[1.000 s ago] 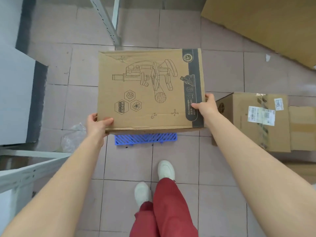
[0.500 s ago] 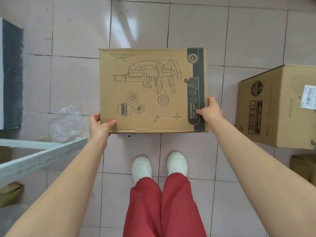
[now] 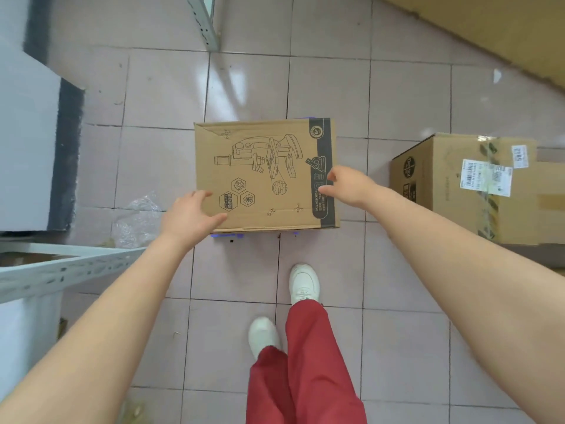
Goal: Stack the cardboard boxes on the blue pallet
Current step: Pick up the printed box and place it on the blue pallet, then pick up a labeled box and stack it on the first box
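Note:
A brown cardboard box (image 3: 263,166) printed with a microscope drawing and a dark side band lies flat on the floor. It rests on the blue pallet (image 3: 226,236), of which only thin slivers show at the box's near and far edges. My left hand (image 3: 191,214) hovers over the box's near left corner with its fingers spread. My right hand (image 3: 347,185) is at the box's right edge, fingers loosely apart and gripping nothing.
A second cardboard box (image 3: 452,185) with shipping labels stands on the floor to the right. A large cardboard sheet (image 3: 489,32) fills the far right corner. A grey metal shelf rail (image 3: 61,270), a crumpled plastic bag (image 3: 137,221) and a white panel (image 3: 24,133) are on the left.
The box went from held up in both hands down onto the blue pallet. Both hands have let go and opened. One foot has stepped forward.

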